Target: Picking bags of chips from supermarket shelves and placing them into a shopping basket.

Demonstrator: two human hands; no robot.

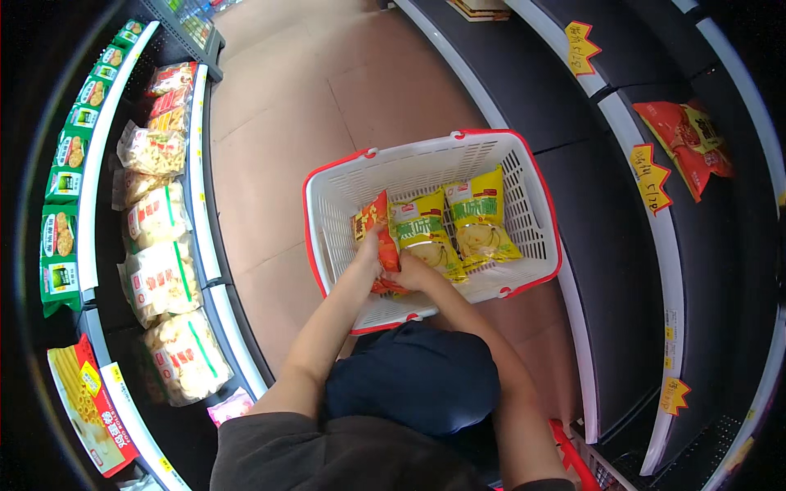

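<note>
A white slatted plastic shopping basket [341,191] with a red rim stands in front of me, between two rows of shelves. Both hands reach down into its left part. My left hand [369,250] grips the side of a red snack bag [388,248]. Lower on the same bag, my right hand [412,273] closes around its bottom end. Right of it lie two yellow snack bags with green lettering, a nearer one [424,227] beside my right hand and another yellow bag [478,212] against the basket's right side. My fingers partly hide the red bag.
Left shelves hold green cracker packs [67,184], clear bags of puffed snacks [163,276] and an egg roll box [89,405]. On the black right shelf [589,202] lies another red snack bag [684,144], near star-shaped price tags [651,178]. Tiled floor [276,153] runs between.
</note>
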